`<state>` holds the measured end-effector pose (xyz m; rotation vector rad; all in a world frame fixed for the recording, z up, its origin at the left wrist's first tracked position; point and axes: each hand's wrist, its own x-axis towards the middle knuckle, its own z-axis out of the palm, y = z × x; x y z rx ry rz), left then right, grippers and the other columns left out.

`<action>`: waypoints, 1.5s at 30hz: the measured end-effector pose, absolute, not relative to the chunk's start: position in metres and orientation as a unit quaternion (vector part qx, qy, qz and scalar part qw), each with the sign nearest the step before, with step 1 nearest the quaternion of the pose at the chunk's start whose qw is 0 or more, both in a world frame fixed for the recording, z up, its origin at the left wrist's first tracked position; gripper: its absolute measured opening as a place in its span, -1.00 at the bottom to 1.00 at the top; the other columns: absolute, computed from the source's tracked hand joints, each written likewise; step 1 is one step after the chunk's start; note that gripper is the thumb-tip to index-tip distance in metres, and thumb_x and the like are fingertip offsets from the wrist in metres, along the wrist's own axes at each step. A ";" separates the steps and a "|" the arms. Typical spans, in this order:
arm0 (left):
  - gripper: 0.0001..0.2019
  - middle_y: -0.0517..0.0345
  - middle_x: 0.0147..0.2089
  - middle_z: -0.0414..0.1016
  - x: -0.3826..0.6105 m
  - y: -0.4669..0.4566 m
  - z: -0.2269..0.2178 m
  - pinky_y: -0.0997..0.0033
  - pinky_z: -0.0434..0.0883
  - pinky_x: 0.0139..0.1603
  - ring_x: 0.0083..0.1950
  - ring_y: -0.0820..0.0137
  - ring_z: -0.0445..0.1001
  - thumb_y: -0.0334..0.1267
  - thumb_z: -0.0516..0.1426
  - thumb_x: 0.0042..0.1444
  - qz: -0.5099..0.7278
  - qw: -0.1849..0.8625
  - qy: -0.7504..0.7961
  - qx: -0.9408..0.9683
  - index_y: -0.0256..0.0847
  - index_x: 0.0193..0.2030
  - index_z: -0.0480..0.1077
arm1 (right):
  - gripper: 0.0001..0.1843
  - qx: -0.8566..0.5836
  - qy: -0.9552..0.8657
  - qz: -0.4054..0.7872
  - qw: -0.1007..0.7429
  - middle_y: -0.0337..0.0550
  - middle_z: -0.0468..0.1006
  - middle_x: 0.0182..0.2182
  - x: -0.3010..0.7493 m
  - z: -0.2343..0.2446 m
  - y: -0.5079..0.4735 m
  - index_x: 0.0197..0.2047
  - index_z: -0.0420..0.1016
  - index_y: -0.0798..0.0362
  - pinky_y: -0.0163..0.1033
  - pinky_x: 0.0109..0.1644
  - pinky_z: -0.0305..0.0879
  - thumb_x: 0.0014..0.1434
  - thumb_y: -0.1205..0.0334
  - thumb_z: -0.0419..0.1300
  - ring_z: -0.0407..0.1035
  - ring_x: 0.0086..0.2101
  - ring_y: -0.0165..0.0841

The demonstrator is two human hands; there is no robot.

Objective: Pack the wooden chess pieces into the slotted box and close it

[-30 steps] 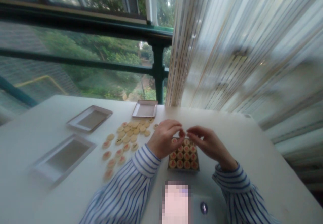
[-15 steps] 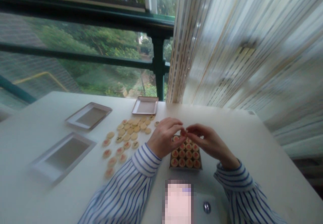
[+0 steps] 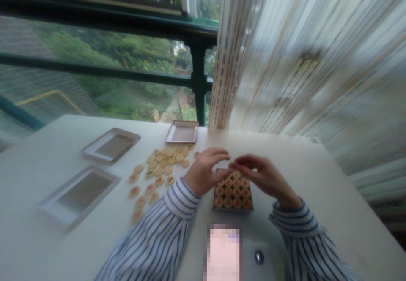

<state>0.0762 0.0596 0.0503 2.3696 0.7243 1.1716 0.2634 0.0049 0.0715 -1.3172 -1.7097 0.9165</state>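
A small dark box (image 3: 233,208) in front of me holds rows of round wooden game pieces (image 3: 233,192) with red marks. My left hand (image 3: 204,173) hovers over the box's far left corner, fingers curved, thumb and fingertips near a piece. My right hand (image 3: 260,175) reaches in from the right, its fingertips pinched at a piece at the box's far edge. The two hands almost touch there. Both wrists wear blue-and-white striped sleeves. Whether either hand grips a piece is unclear.
Many loose round pieces (image 3: 160,171) lie scattered on the white table (image 3: 317,196) left of the box. Three shallow white trays stand farther off: near left (image 3: 79,192), far left (image 3: 111,144), far middle (image 3: 182,133). A curtain (image 3: 301,61) hangs at right, a window railing behind.
Both hands have sunk slightly toward the far edge of the box. The left fingers have spread a little. The view has barely shifted.
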 end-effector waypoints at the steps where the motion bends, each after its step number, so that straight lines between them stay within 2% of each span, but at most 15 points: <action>1: -0.76 -0.04 -0.11 0.49 0.076 0.060 0.051 0.28 0.36 0.00 -0.06 0.33 0.43 -0.19 0.16 0.04 0.420 0.229 0.271 0.836 -0.25 -0.17 0.44 | -0.75 -0.520 -0.672 0.357 0.388 -0.11 0.58 -0.30 0.264 0.072 0.005 -0.21 0.49 0.06 -0.26 -0.24 0.38 0.10 0.10 0.16 0.45 -0.31 -0.35; 7: -0.75 0.07 -0.24 0.56 0.075 0.060 0.052 0.39 0.39 -0.11 -0.19 0.38 0.49 -0.15 0.11 0.08 0.362 0.384 0.360 0.769 -0.25 -0.21 0.48 | -0.75 -0.509 -0.676 0.373 0.380 -0.13 0.59 -0.29 0.262 0.076 0.003 -0.20 0.52 0.05 -0.25 -0.18 0.38 0.13 0.12 0.13 0.46 -0.27 -0.33; 11: -0.72 0.07 -0.26 0.57 0.076 0.060 0.051 0.40 0.41 -0.16 -0.23 0.37 0.50 -0.11 0.11 0.07 0.329 0.470 0.353 0.739 -0.27 -0.21 0.49 | -0.75 -0.502 -0.686 0.367 0.378 -0.14 0.59 -0.29 0.262 0.076 0.003 -0.17 0.52 0.05 -0.25 -0.17 0.39 0.14 0.15 0.12 0.46 -0.25 -0.33; 16: -0.71 0.04 -0.25 0.58 0.077 0.061 0.048 0.38 0.41 -0.13 -0.21 0.34 0.51 -0.10 0.15 0.03 0.313 0.555 0.322 0.700 -0.28 -0.22 0.48 | -0.74 -0.509 -0.698 0.338 0.373 -0.12 0.59 -0.27 0.263 0.072 0.004 -0.16 0.53 0.05 -0.25 -0.22 0.40 0.13 0.17 0.12 0.46 -0.27 -0.32; 24: -0.71 0.01 -0.24 0.57 0.077 0.061 0.048 0.35 0.41 -0.09 -0.18 0.32 0.51 -0.12 0.18 0.00 0.316 0.598 0.320 0.663 -0.29 -0.22 0.49 | -0.76 -0.521 -0.691 0.335 0.372 -0.13 0.59 -0.30 0.261 0.075 0.004 -0.20 0.51 0.05 -0.29 -0.26 0.38 0.11 0.13 0.14 0.45 -0.32 -0.36; 33: -0.60 -0.05 -0.19 0.56 0.076 0.064 0.045 0.27 0.40 -0.05 -0.19 0.31 0.51 -0.12 0.25 -0.09 0.342 0.626 0.361 0.601 -0.31 -0.11 0.47 | -0.75 -0.519 -0.674 0.350 0.392 -0.10 0.58 -0.28 0.261 0.070 0.005 -0.15 0.47 0.06 -0.25 -0.23 0.39 0.11 0.17 0.15 0.46 -0.29 -0.34; 45: -0.63 -0.01 -0.25 0.57 0.080 0.060 0.050 0.35 0.42 -0.12 -0.29 0.42 0.50 -0.20 0.26 -0.10 0.328 0.710 0.349 0.516 -0.32 -0.12 0.47 | -0.73 -0.517 -0.669 0.349 0.405 -0.09 0.57 -0.24 0.258 0.069 0.005 -0.13 0.47 0.06 -0.19 -0.13 0.39 0.12 0.14 0.14 0.45 -0.23 -0.31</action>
